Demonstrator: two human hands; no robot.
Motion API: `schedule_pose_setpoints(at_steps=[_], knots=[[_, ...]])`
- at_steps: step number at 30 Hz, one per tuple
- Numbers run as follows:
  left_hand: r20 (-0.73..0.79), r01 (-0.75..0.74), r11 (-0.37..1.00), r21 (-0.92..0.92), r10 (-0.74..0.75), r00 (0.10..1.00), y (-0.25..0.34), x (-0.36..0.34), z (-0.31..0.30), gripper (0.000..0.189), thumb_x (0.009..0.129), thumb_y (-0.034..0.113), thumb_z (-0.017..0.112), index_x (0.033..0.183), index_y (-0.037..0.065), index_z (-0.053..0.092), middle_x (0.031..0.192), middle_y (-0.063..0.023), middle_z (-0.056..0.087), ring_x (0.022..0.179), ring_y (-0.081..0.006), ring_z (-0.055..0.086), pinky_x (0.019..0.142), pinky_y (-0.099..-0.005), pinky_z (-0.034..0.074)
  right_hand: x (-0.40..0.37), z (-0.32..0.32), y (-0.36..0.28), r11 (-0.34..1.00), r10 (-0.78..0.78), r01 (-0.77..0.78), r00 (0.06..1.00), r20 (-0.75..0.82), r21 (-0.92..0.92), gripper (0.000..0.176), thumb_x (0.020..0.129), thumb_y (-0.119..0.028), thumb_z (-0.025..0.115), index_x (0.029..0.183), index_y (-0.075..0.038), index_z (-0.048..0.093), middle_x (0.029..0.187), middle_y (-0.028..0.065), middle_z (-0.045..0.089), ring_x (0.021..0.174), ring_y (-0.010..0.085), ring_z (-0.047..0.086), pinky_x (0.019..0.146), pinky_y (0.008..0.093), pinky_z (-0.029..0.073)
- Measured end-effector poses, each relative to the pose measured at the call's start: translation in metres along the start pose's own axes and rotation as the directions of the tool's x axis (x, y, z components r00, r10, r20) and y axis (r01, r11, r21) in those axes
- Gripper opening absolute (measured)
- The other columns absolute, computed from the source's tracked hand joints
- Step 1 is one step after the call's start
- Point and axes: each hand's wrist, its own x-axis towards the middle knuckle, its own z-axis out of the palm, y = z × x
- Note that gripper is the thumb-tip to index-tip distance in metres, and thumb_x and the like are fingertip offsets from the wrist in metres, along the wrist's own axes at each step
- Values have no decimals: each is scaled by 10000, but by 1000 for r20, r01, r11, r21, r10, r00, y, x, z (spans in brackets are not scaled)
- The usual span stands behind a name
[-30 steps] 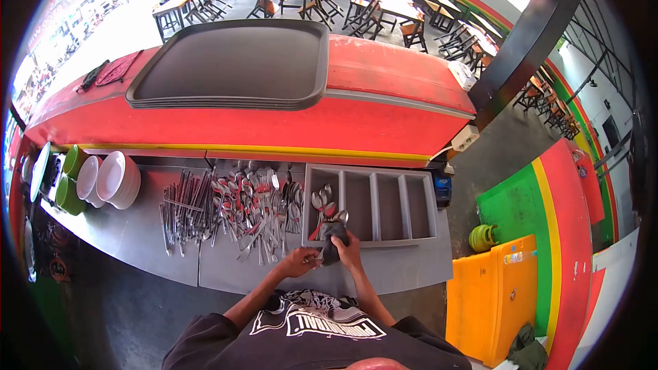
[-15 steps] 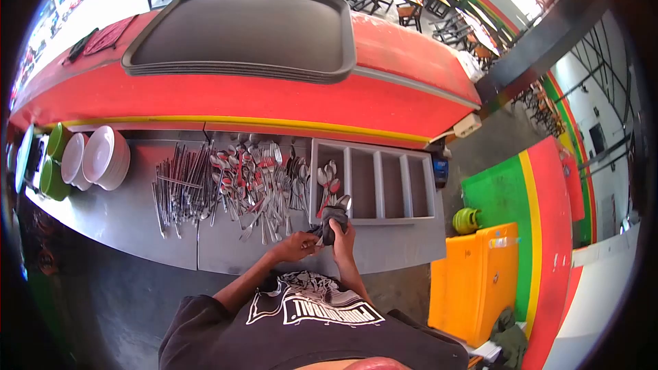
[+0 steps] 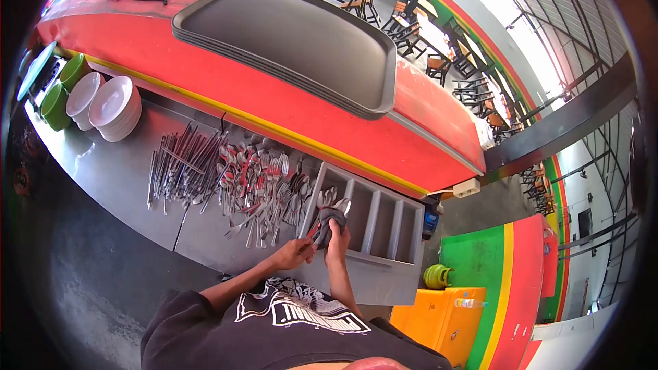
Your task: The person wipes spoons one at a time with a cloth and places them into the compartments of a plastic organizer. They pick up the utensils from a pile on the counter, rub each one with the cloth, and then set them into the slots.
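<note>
My right hand (image 3: 336, 241) is closed round a dark grey cloth (image 3: 334, 218), which is wrapped about a spoon (image 3: 345, 204) whose bowl pokes out at the top. My left hand (image 3: 296, 253) is closed low on the handle end of that spoon, just left of the cloth. Both hands are over the near left edge of a grey cutlery tray (image 3: 372, 212) with several compartments. Spoons (image 3: 329, 195) lie in its leftmost compartment, partly hidden by the cloth. To the left lies a loose pile of forks and spoons (image 3: 257, 181) on the metal counter.
Chopsticks (image 3: 181, 164) are heaped left of the cutlery. White bowls (image 3: 114, 109) and green bowls (image 3: 55, 106) stand in stacks at the far left. Dark serving trays (image 3: 295, 41) are stacked on the red ledge (image 3: 240, 89) behind. An orange cabinet (image 3: 439, 322) stands at the right.
The view has turned and tilted, so the counter now slopes down to the right. Both hands keep hold of the cloth and spoon near the tray's left end.
</note>
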Motion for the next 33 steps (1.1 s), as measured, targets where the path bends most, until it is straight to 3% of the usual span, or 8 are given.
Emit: schedule_pose_setpoints(at_steps=[3,9,12,16,18,26,29,33], knots=[[13,-32,998,-56,33,999,3,-2,-3,279,1017,220,482,856,-4,525,671,-75,583,643,-159,603,626,-323,486,-1,8,3,998,-53,57,992,-110,31,343,872,-212,692,1121,11,614,1042,69,643,973,152,585,881,275,443],[131,-32,999,24,28,991,-2,-8,0,293,1023,238,466,856,2,509,672,-72,568,635,-163,596,621,-329,485,-8,-14,21,995,-92,99,970,-225,22,335,851,-215,704,1087,11,626,1002,43,641,921,146,580,854,289,443],[213,-8,1000,30,2,977,2,-14,2,298,1022,245,465,857,1,507,683,-80,578,646,-175,607,627,-341,488,-12,-33,26,988,-149,128,939,-308,-89,349,831,-210,718,1077,19,625,994,41,642,907,147,581,842,287,444],[299,1,996,87,-27,954,7,-19,5,313,1020,268,466,871,-3,513,692,-90,592,657,-190,614,641,-356,487,-19,-43,19,991,-137,126,895,-425,-53,301,811,-165,711,1043,12,637,983,63,642,868,153,588,785,291,466],[340,-4,996,87,-26,940,4,-23,5,321,1019,280,465,878,-4,517,694,-92,597,663,-194,614,649,-360,485,-17,-50,15,972,-231,195,890,-394,-129,275,802,-126,703,1023,21,633,929,65,650,812,152,605,725,294,488],[298,5,995,99,-35,954,8,-29,-5,300,1015,263,470,873,5,523,691,-77,589,662,-166,585,647,-337,474,-12,-48,5,887,-446,351,822,-355,-300,215,812,-109,713,964,9,616,881,32,638,770,123,575,708,278,475],[300,9,998,66,-29,953,12,-24,-15,273,1017,242,448,893,12,525,733,-52,575,703,-153,567,677,-322,469,-13,-41,-4,866,-496,401,769,-404,-301,221,830,-77,682,991,46,592,926,85,642,812,148,600,728,292,497],[223,33,999,-19,-28,974,18,-23,-23,287,1026,248,425,893,14,523,741,-37,563,718,-142,549,680,-303,459,-16,-38,-21,850,-515,357,714,-474,-387,364,871,-203,694,1084,57,554,1002,129,625,883,214,598,806,334,483]])
